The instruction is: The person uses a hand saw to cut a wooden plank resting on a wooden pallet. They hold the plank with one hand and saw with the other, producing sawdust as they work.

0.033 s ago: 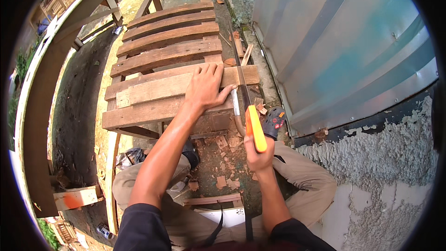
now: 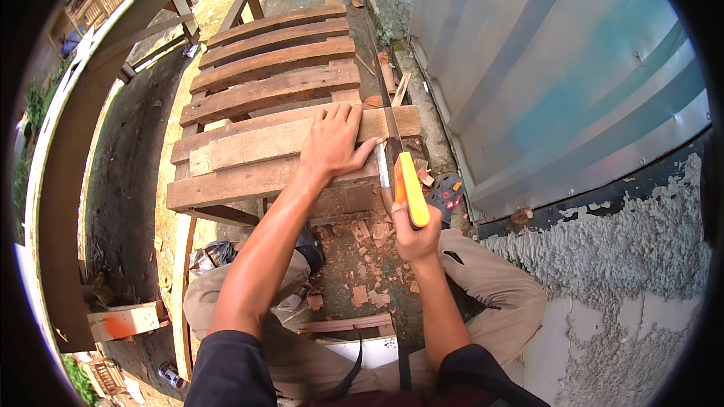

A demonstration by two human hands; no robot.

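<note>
A pale wooden plank (image 2: 260, 143) lies across the near slats of a brown slatted wooden frame (image 2: 271, 90), its right end jutting past the frame. My left hand (image 2: 332, 139) presses down on it, fingers stretched over the wood and thumb spread toward the right. Closed around the yellow-and-orange handle of a handsaw (image 2: 412, 190) is my right hand (image 2: 417, 237). The dark blade runs away from me across the plank's right end, a little right of my left thumb. A curved metal tube shows beneath the plank, beside the saw handle.
Corrugated metal sheeting (image 2: 543, 83) and a rough plastered wall (image 2: 603, 249) rise close on the right. Wood chips (image 2: 366, 294) litter the ground between my legs. A clog-shod foot (image 2: 446, 194) rests near the saw. A long wooden structure (image 2: 60, 203) stands at left.
My right hand and the saw have moved slightly forward, away from me. My left hand and the plank stay where they were.
</note>
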